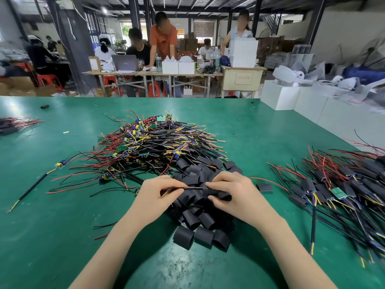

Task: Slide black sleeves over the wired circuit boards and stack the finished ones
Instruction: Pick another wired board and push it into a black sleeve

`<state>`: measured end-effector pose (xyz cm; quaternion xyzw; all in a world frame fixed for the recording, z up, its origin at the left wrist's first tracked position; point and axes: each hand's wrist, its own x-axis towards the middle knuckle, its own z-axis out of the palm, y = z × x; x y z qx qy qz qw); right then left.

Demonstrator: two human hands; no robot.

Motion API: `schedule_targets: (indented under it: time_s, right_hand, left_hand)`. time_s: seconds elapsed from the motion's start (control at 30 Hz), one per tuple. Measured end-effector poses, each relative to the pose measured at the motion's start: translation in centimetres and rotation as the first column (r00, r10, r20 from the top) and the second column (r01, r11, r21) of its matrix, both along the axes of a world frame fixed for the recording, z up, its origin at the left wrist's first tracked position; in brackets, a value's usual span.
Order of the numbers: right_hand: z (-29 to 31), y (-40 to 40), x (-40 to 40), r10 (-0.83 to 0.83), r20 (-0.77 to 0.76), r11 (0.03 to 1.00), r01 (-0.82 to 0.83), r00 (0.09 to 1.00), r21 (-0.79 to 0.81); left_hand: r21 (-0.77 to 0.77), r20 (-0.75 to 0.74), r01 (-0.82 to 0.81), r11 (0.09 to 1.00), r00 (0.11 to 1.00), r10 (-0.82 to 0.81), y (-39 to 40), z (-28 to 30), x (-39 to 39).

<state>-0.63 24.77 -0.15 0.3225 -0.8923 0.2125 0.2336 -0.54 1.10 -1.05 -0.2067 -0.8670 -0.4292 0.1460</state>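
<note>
A tangled pile of wired circuit boards (158, 140) with red, black and yellow leads lies mid-table. In front of it is a heap of short black sleeves (200, 226). My left hand (158, 192) pinches a black cable (192, 188) whose far end runs into a black sleeve (210, 191) that my right hand (233, 192) grips. Both hands hover just above the sleeve heap. The board on this cable is hidden by my fingers. A pile of sleeved boards (341, 190) lies at the right.
A green table mat (62, 205) covers the bench. One loose board with a long black cable (37, 180) lies at the left, more sleeved pieces (10, 125) at the far left edge. White boxes (302, 103) stand at the back right. People work at tables beyond.
</note>
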Motion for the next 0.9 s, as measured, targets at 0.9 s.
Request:
schedule_targets:
  time_s: [0.9]
  right_hand:
    - [-0.6,-2.2,0.7,0.047,0.016,0.998,-0.046,0.999,-0.050]
  left_hand:
    - [0.081,0.024,0.086,0.993,0.996,-0.088,1.4,-0.2,0.6]
